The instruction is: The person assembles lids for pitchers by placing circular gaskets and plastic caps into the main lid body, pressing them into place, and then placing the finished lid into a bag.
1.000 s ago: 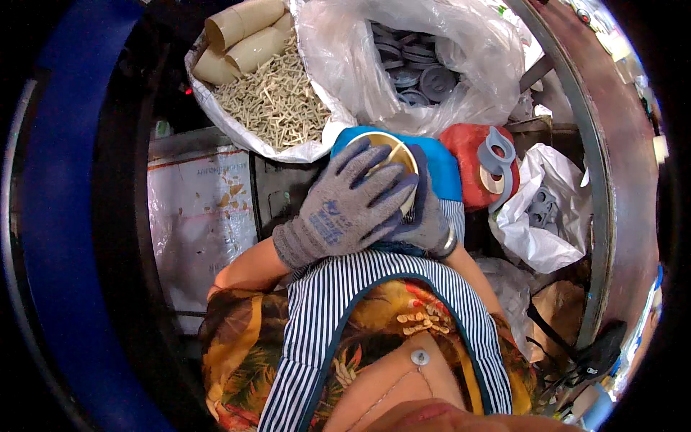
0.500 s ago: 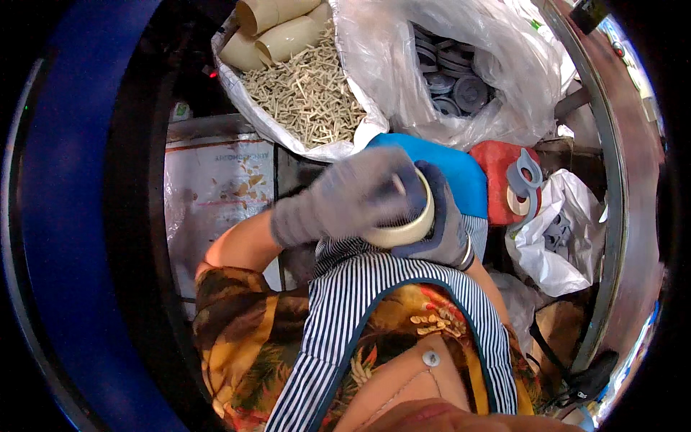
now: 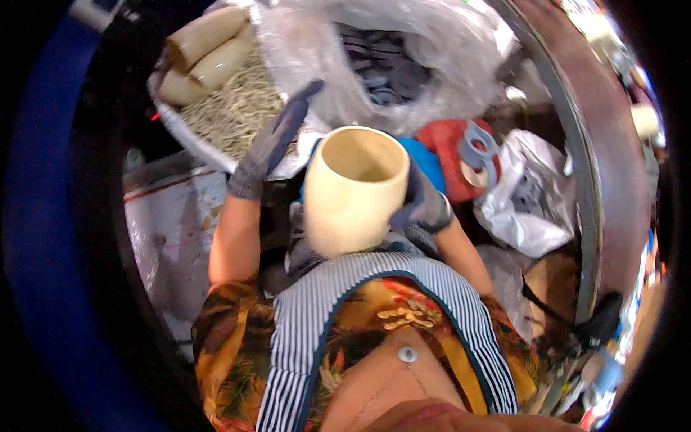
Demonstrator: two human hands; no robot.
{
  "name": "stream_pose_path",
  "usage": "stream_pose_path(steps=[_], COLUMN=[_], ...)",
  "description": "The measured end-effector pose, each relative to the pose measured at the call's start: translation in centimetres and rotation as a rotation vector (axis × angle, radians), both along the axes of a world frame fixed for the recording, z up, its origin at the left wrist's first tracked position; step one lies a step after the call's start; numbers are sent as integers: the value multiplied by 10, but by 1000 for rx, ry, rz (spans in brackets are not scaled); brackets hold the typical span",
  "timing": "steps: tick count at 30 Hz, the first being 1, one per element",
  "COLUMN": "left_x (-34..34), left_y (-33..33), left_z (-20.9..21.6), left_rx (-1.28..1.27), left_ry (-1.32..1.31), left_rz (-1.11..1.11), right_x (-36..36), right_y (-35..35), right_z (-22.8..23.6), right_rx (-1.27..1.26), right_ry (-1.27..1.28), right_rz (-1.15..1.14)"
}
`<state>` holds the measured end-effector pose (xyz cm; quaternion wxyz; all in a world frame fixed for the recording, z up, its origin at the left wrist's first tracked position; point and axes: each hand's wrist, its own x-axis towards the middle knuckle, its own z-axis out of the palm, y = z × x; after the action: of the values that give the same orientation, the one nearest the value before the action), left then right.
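A cream, barrel-shaped pot (image 3: 349, 209) stands above my lap, its round mouth facing up. My right hand (image 3: 421, 209), in a grey glove with dark palm and fingers, grips the pot's right side; some of its fingers are hidden behind the pot. Away from the pot, my left hand (image 3: 277, 140) is raised with its gloved fingers stretched out and nothing in them. It is beside a white sack (image 3: 169, 119) of short pale sticks or pegs (image 3: 230, 115). More cream hollow pieces (image 3: 209, 54) lie at the back of that sack.
Beyond my lap, a clear plastic bag (image 3: 306, 43) holds dark round discs (image 3: 389, 68). To the right are a red cushion-like thing (image 3: 443, 151) with grey rings (image 3: 479, 147) on it, and a small white bag (image 3: 536, 219) of grey parts. A metal-edged table (image 3: 568, 137) borders the right.
The pot has turned from lying within my hands to mouth-up. My left hand has come out of it and moved left, fingers outstretched. The whole view has shifted.
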<state>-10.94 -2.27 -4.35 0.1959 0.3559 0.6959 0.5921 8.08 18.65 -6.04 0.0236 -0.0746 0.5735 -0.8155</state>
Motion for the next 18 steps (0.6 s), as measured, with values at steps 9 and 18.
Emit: stream_pose_path(steps=[9, 18], left_x=[86, 87], left_y=[23, 33], left_z=[-62, -59], left_rx=[200, -40], left_ry=[-676, 114], left_rz=[-207, -136], right_x=[78, 43], right_y=[147, 119], right_z=[-63, 5], right_rx=[1640, 273], right_ry=[-324, -252], right_rz=[-964, -660])
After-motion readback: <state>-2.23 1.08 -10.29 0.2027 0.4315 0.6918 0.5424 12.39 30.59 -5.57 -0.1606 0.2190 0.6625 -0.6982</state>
